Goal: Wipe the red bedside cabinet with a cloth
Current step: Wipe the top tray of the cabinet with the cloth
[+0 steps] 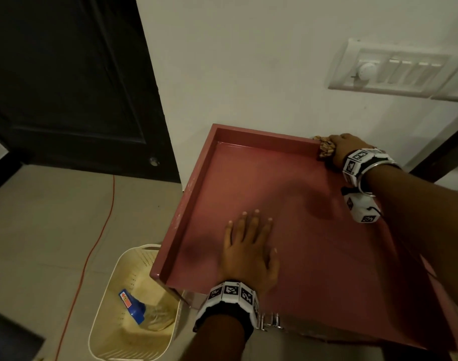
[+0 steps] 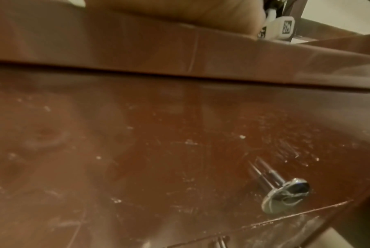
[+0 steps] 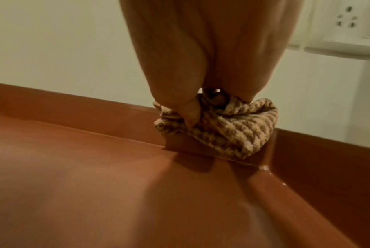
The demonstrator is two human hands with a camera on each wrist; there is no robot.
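The red bedside cabinet has a flat top with a raised rim along its back and left sides. My right hand grips a bunched brown-and-cream patterned cloth on the back rim at the far right corner. In the right wrist view the fingers curl round the cloth, which sits on top of the rim. My left hand lies flat on the cabinet top near its front, fingers straight and spread. The left wrist view shows the scuffed cabinet front with a metal knob.
A cream plastic basket with a blue object inside stands on the floor left of the cabinet. A red cable runs across the tiles. A dark door is at the left; a white switch panel is on the wall above.
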